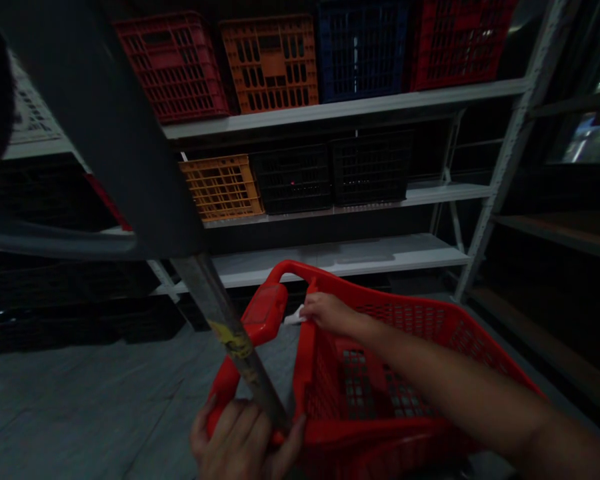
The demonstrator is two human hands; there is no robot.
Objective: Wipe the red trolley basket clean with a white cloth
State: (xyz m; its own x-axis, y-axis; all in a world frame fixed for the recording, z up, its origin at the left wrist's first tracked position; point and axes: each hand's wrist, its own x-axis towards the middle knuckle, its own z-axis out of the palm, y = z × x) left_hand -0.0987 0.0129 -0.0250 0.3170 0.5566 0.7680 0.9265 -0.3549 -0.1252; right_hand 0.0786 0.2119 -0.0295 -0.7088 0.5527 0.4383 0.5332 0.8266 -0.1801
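A red plastic shopping cart [307,373] with a slotted basket fills the lower middle. My left hand [245,440] is closed around the near end of its red handle, by the foot of a grey metal pole [215,300]. From the right, my right arm reaches across the basket. Closed fingers of my right hand [327,312] pinch a small white cloth [295,316] against the basket's rim on the handle side. The cloth is mostly hidden by the fingers. On the handle sits a thick red block [266,308].
Behind the cart stands a white metal shelf rack [340,257]. It carries a pink-red crate [173,67], an orange crate [270,63], a blue crate [363,50], a yellow crate [225,187] and black crates [293,177]. Grey floor [80,407] lies at the left.
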